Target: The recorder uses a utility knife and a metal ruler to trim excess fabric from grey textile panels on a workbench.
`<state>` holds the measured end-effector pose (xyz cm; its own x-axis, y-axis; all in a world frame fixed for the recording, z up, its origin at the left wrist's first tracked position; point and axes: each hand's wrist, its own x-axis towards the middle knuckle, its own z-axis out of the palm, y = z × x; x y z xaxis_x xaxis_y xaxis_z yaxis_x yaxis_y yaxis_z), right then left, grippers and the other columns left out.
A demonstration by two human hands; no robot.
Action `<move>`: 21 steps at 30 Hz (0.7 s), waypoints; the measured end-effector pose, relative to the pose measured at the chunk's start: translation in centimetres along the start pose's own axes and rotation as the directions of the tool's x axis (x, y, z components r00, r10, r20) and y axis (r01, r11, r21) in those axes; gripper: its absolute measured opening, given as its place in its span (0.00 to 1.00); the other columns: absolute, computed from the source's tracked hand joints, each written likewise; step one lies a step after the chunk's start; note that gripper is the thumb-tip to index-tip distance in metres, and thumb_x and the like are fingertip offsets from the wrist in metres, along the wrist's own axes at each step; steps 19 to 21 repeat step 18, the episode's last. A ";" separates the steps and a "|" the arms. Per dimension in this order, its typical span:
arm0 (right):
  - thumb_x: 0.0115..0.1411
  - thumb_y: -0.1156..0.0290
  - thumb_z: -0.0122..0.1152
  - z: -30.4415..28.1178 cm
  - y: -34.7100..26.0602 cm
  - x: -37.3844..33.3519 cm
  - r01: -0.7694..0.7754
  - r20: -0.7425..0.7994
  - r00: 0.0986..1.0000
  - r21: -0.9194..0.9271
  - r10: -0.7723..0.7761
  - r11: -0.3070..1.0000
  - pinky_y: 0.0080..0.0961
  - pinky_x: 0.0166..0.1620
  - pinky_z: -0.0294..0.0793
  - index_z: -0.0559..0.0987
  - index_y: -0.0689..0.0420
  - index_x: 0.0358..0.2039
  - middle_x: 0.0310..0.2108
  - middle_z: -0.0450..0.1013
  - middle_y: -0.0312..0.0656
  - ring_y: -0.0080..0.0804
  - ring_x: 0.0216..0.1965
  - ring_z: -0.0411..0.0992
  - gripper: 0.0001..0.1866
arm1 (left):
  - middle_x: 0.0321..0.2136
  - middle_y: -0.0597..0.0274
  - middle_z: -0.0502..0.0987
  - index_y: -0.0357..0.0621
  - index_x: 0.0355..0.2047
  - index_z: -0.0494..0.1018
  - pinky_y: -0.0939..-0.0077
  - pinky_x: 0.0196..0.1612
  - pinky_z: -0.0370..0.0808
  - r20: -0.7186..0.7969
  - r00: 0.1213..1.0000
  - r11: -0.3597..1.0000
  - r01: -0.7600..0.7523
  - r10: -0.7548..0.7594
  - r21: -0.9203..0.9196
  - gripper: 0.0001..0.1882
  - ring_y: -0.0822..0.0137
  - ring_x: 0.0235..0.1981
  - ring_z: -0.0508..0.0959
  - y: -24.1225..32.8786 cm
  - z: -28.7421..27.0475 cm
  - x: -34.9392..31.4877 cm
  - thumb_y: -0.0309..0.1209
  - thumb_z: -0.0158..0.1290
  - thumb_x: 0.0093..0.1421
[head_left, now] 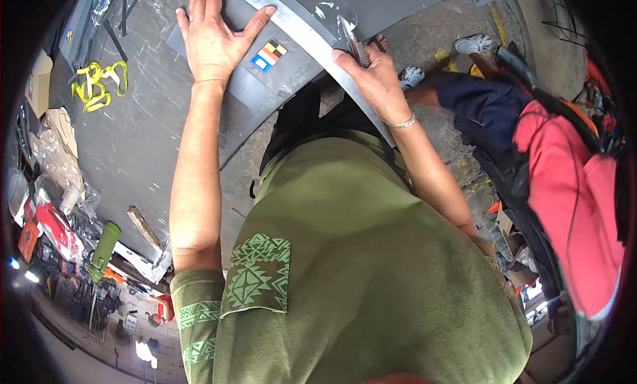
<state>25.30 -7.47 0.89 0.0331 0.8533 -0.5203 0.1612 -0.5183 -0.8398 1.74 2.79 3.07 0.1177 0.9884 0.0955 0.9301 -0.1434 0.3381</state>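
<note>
My left hand [215,45] lies flat with its fingers spread on a dark grey textured sheet [292,75], its thumb close to a long metal straightedge [298,35]. A small patch of coloured flag squares [269,56] shows on the sheet beside that thumb. My right hand [378,82] is closed around a utility knife [360,51], just past the far-right side of the straightedge. The knife points away from me. Beyond its tip, some whitish marks lie on another grey sheet [391,5].
A bundled yellow strap [99,85] lies on the grey table [142,138] at left. Plastic wrap [56,152], a green tube [105,248] and mixed clutter fill the lower left. At right, a person in a red shirt [564,185] is close by, with grey clogs [472,44] on the floor.
</note>
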 end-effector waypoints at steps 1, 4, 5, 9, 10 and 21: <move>0.64 0.58 0.66 0.0 -0.1 0.0 -0.001 0.001 1.000 0.000 0.001 1.000 0.20 0.34 0.75 0.84 0.67 0.41 0.27 0.83 0.39 0.18 0.28 0.77 0.21 | 0.65 0.44 0.66 0.38 0.64 0.67 0.43 0.74 0.49 0.000 1.000 1.000 -0.001 0.001 0.000 0.48 0.45 0.71 0.60 0.0 0.0 0.0 0.51 0.70 0.49; 0.64 0.58 0.67 -0.1 -0.4 -0.2 -0.021 0.012 1.000 0.014 0.021 1.000 0.20 0.35 0.75 0.84 0.68 0.40 0.27 0.83 0.39 0.18 0.28 0.77 0.21 | 0.66 0.44 0.66 0.39 0.64 0.67 0.43 0.74 0.49 0.002 1.000 1.000 0.007 -0.007 -0.002 0.47 0.45 0.71 0.60 0.1 -0.1 0.0 0.51 0.70 0.49; 0.64 0.57 0.66 -0.1 -0.2 -0.1 0.017 0.000 1.000 0.005 -0.017 1.000 0.20 0.35 0.75 0.84 0.68 0.40 0.27 0.83 0.39 0.18 0.28 0.77 0.21 | 0.66 0.44 0.66 0.39 0.64 0.67 0.43 0.74 0.49 0.003 1.000 1.000 0.008 -0.008 -0.003 0.47 0.45 0.71 0.60 0.1 0.0 0.0 0.51 0.70 0.49; 0.65 0.58 0.66 -0.1 -0.3 0.0 0.050 0.012 0.999 0.013 -0.051 0.999 0.20 0.35 0.75 0.83 0.67 0.40 0.28 0.84 0.39 0.18 0.28 0.77 0.21 | 0.65 0.44 0.67 0.39 0.64 0.67 0.44 0.74 0.49 -0.008 1.000 1.000 -0.001 0.001 0.001 0.47 0.44 0.71 0.60 -0.2 0.1 0.1 0.51 0.70 0.49; 0.65 0.58 0.66 0.0 -0.3 0.1 0.049 0.013 0.999 0.012 -0.050 0.999 0.20 0.35 0.75 0.83 0.67 0.40 0.28 0.84 0.39 0.18 0.28 0.77 0.21 | 0.65 0.44 0.67 0.38 0.64 0.67 0.43 0.74 0.49 -0.010 1.000 1.000 -0.001 0.001 -0.001 0.47 0.44 0.71 0.61 -0.2 0.1 0.1 0.51 0.70 0.49; 0.64 0.57 0.66 0.1 0.0 0.3 0.026 0.010 1.000 0.004 -0.026 1.000 0.20 0.37 0.76 0.84 0.65 0.42 0.28 0.84 0.39 0.19 0.30 0.78 0.20 | 0.66 0.44 0.66 0.38 0.64 0.67 0.42 0.74 0.49 -0.005 1.000 1.000 -0.003 0.003 -0.009 0.48 0.43 0.71 0.61 -0.3 0.1 0.1 0.50 0.70 0.49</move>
